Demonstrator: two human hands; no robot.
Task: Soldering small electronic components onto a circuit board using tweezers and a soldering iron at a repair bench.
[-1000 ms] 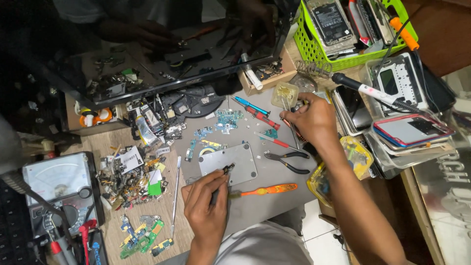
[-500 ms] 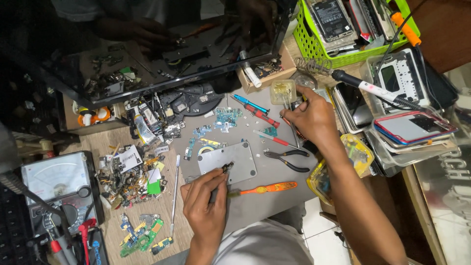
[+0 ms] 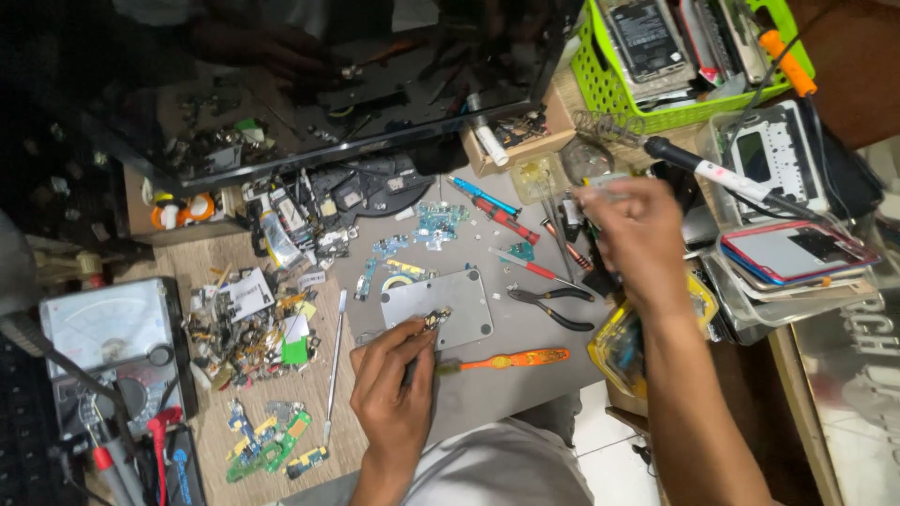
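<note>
The left hand [image 3: 398,389] pinches tweezers [image 3: 420,342] holding a small part [image 3: 434,319] over the grey plate [image 3: 439,307]. The right hand [image 3: 637,234] reaches toward the soldering iron [image 3: 722,173], fingers half closed, empty. A loose pinch may drop the part among the clutter on the counter [image 3: 506,375].

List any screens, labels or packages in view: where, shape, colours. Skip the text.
Analog multimeter: far left, pale rectangular dial face, dark body.
Phone with red bumper: right, on a stack, flat pale screen.
Large dark glass panel: top, glossy black, reflective.
Green basket: top right, dark phone parts inside.
White label card: left, among parts.
</note>
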